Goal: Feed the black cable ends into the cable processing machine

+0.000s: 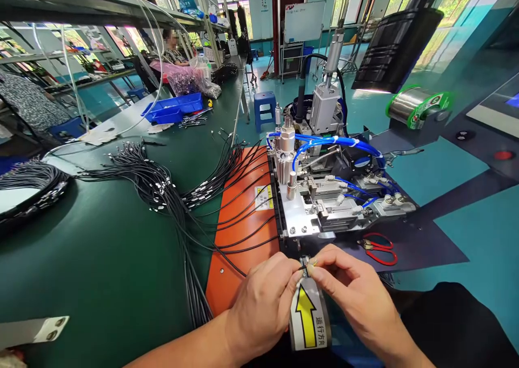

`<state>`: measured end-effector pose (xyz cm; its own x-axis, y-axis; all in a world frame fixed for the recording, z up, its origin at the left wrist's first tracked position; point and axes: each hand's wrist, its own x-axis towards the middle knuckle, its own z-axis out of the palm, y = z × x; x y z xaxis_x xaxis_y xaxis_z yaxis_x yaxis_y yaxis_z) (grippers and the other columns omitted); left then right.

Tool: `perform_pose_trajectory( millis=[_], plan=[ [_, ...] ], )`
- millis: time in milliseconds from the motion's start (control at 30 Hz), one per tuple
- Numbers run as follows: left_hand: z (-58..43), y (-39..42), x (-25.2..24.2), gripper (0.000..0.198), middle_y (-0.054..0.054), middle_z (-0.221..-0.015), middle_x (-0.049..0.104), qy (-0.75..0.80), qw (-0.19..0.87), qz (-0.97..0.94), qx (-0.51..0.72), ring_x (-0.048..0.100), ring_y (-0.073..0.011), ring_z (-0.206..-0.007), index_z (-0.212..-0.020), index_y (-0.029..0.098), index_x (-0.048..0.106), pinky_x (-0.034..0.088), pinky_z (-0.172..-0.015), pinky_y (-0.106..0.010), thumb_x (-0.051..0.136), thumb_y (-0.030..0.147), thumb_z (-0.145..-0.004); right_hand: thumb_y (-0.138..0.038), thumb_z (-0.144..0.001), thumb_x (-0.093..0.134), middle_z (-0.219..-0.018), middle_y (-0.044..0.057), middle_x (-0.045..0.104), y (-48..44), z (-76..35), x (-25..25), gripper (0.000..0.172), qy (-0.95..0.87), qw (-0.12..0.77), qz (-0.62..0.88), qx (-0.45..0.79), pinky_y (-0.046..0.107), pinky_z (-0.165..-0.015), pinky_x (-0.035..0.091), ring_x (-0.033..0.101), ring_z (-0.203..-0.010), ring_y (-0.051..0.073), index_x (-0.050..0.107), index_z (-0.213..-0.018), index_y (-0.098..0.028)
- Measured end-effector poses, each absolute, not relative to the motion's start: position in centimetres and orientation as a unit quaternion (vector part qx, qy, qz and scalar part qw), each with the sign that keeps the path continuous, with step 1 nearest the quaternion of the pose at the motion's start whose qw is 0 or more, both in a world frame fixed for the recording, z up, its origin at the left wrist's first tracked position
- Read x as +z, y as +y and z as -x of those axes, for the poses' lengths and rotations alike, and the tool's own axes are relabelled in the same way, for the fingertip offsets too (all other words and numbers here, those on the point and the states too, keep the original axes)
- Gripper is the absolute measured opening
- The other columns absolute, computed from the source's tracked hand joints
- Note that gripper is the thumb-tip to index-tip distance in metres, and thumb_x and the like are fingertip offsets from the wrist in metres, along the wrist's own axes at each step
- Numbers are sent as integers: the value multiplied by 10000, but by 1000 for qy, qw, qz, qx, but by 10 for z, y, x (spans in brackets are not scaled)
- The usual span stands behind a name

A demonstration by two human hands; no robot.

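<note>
My left hand [267,292] is closed in a pinch on what looks like the end of a thin black cable [301,268]. Thumb and fingertips of my right hand [351,289] meet right beside it, pinching something small at the cable's tip that I cannot make out. Both sets of fingertips are over a small metal fixture [305,261] at the front of the machine, just above a white label [308,316] bearing a yellow arrow. Several black cables [243,225] run across the orange plate [231,281] into the machine [324,195].
A big bundle of black cables [162,184] lies on the green table [101,271], with a coil [32,189] at far left. Red-handled cutters [379,248] lie right of the machine. A solder spool [417,106], blue tray [174,107] and blue stool [264,108] stand farther back.
</note>
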<state>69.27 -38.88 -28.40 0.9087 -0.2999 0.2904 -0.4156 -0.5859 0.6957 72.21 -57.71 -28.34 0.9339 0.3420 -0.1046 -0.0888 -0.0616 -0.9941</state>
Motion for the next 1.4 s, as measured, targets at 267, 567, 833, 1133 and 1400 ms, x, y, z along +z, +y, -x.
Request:
perform_pose_trajectory(
  millis=[267,567,833,1133,1400],
  plan=[
    [-696,-387,-286,216,-38,-765,600,-218,400,-888,68,538,-153,-688,-943,168,651,416,-612,-261,451,194,-1022,-430,-934,682,-844,-6,604,-593,-731,-274,205,-138,616,754,179,272,-712,451,546,-779,162,693,-872,-234],
    [-693,-387,-287,235,-40,-771,600,-205,399,-892,61,542,-155,-685,-948,171,654,418,-618,-262,439,215,-1030,-235,-942,685,-886,6,571,-594,-725,-283,33,-218,559,800,-4,279,-673,470,553,-739,150,693,-953,-266],
    [-694,-390,-283,261,-22,-743,582,-181,410,-892,64,538,-141,-664,-910,174,638,426,-616,-252,420,219,-1045,-126,-954,624,-927,50,604,-586,-716,-291,154,-249,501,819,-128,309,-728,515,615,-817,183,679,-1036,-244],
    [-692,-390,-284,249,-20,-731,574,-180,418,-888,65,530,-139,-650,-898,174,634,411,-593,-245,434,218,-1041,-441,-988,591,-852,0,577,-577,-715,-291,268,-63,655,745,110,259,-714,450,540,-790,160,649,-846,-221],
    [-695,-386,-283,202,-14,-806,640,-189,407,-893,39,580,-144,-704,-1079,199,633,431,-647,-247,438,236,-1045,-489,-967,606,-821,-11,542,-580,-720,-289,316,-29,683,711,165,259,-725,421,476,-787,160,631,-830,-205]
  ],
)
